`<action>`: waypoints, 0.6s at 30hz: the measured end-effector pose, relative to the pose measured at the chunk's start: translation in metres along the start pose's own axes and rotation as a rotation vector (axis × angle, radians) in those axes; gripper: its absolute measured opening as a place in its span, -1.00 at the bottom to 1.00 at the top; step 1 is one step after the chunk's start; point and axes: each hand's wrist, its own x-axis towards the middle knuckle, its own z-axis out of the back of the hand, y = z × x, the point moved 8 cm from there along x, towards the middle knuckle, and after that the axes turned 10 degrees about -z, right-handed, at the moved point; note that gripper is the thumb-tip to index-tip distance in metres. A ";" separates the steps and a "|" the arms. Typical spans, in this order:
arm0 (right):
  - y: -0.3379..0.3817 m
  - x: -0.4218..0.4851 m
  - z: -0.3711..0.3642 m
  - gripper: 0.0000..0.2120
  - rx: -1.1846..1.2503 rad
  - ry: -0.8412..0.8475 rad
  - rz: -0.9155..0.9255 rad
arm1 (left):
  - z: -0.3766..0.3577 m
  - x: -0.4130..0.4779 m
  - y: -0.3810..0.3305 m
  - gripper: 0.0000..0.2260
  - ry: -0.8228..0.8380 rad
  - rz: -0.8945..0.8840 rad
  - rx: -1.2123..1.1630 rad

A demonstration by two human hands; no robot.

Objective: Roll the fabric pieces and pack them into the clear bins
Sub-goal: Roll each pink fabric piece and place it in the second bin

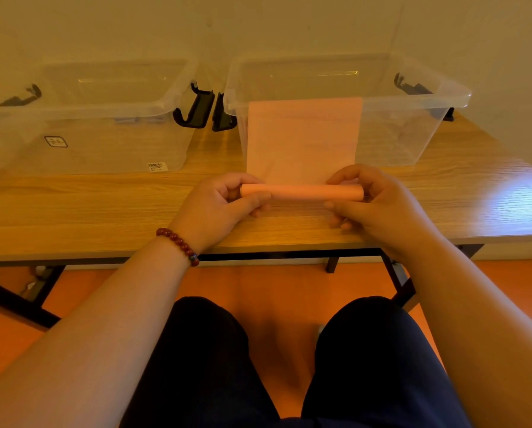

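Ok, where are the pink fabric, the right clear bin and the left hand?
pink fabric point(301, 193): head view, middle of the rolled part.
right clear bin point(397, 140): head view, bare front wall.
left hand point(215, 205): head view, back of the hand.

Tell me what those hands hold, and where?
The pink fabric piece, by its rolled part: left hand at the left end, right hand at the right end.

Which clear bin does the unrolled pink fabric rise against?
The right bin: the pink fabric covers its front wall. The left bin stands uncovered, showing a barcode sticker.
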 end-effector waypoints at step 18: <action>0.003 -0.001 0.000 -0.94 0.027 -0.050 0.008 | 0.002 0.000 0.000 -0.78 -0.003 -0.023 0.019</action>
